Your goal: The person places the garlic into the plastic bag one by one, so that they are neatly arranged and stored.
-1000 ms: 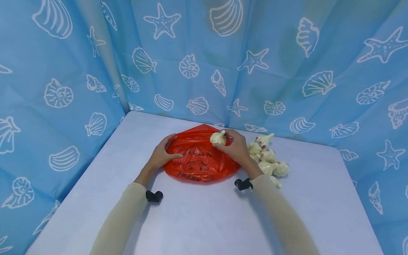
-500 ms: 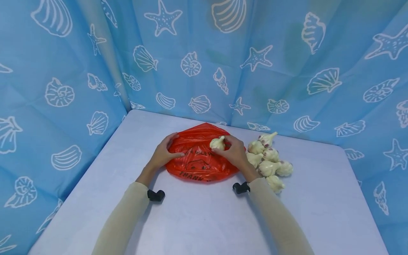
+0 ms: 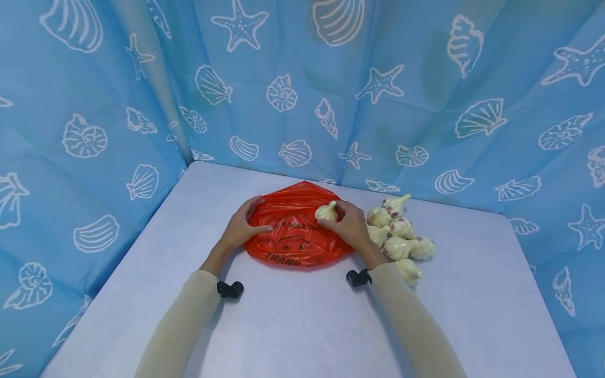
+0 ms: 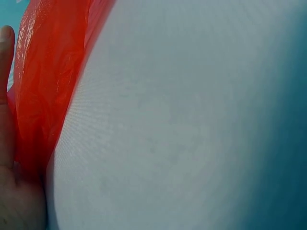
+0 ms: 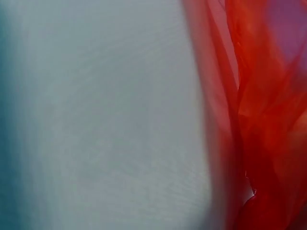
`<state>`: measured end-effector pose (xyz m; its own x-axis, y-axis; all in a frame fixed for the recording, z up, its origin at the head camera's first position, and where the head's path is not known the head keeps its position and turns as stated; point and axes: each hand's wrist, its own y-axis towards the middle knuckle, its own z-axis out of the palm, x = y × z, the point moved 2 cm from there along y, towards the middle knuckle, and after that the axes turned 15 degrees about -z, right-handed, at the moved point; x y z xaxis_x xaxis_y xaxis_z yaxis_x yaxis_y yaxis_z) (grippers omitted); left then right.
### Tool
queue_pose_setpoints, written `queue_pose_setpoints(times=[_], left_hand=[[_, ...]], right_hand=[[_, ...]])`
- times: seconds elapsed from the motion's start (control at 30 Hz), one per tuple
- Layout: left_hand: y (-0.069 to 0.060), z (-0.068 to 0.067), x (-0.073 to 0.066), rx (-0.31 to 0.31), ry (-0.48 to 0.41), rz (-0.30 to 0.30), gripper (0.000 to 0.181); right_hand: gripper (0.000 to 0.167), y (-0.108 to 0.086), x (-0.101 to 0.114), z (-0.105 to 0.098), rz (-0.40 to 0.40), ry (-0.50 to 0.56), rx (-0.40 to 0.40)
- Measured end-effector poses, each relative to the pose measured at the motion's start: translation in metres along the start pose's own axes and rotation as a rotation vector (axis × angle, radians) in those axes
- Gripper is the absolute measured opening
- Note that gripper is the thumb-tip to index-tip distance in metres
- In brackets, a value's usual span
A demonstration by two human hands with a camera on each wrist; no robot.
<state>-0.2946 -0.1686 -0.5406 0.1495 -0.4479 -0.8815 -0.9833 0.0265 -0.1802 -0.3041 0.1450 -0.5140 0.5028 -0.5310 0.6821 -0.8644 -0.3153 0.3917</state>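
Observation:
A red plastic bag [image 3: 293, 244] with dark printing lies on the white table, its top side raised toward the back. My left hand [image 3: 238, 226] holds the bag's left side, fingers curved along the edge and thumb laid over the front. In the left wrist view the thumb [image 4: 5, 96] stands straight beside the red plastic. Above the bag's right half, my right hand [image 3: 352, 226] pinches a pale garlic bulb [image 3: 326, 211] between thumb and fingers, its stem pointing up. The right wrist view has only crumpled red bag [image 5: 268, 115] and table, with the fingers hidden.
Several garlic bulbs [image 3: 398, 248] sit in a loose pile just right of the right hand. The white table [image 3: 293, 325] stretches out in front of the bag. Blue curtains [image 3: 264, 105] with seashell prints stand along the table's back and sides.
The right hand has come slightly lower with the garlic bulb, over the bag's middle right. More of the pile shows beside that forearm. My left hand keeps its place on the bag.

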Motion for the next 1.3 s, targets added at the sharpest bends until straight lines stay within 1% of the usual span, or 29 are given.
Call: queue_pose_setpoints(times=[0.2,0.37,0.53,0.7,0.87,0.93,1.1,1.2,1.3], left_hand=[[-0.001,-0.001,0.0,0.01,-0.011,0.001,0.095],[-0.001,-0.001,-0.001,0.018,-0.02,-0.005,0.095],[-0.001,-0.001,-0.002,0.029,-0.029,-0.005,0.094],[-0.002,-0.001,-0.003,0.026,-0.019,-0.01,0.093],[-0.003,-0.002,-0.002,0.02,-0.017,-0.001,0.093],[-0.002,-0.002,-0.001,0.018,-0.02,-0.002,0.093],[-0.002,-0.002,-0.001,0.012,-0.014,-0.01,0.096],[-0.001,-0.001,-0.001,0.009,-0.015,-0.009,0.098],[-0.002,-0.002,-0.001,0.014,-0.029,-0.006,0.098]], right_hand=[[0.056,0.002,0.0,-0.002,0.071,-0.072,0.033],[0.056,0.002,0.003,-0.008,0.08,-0.134,0.032],[0.053,0.001,0.003,-0.013,0.093,-0.168,0.022],[0.051,0.001,0.003,-0.015,0.11,-0.144,0.024],[0.056,0.002,0.005,-0.015,0.103,-0.113,0.021],[0.056,0.002,0.005,-0.014,0.098,-0.1,0.01],[0.064,0.001,0.003,-0.014,0.096,-0.065,-0.009],[0.067,0.002,0.004,-0.014,0.105,-0.06,-0.008],[0.068,0.003,0.005,-0.014,0.132,-0.074,0.008]])
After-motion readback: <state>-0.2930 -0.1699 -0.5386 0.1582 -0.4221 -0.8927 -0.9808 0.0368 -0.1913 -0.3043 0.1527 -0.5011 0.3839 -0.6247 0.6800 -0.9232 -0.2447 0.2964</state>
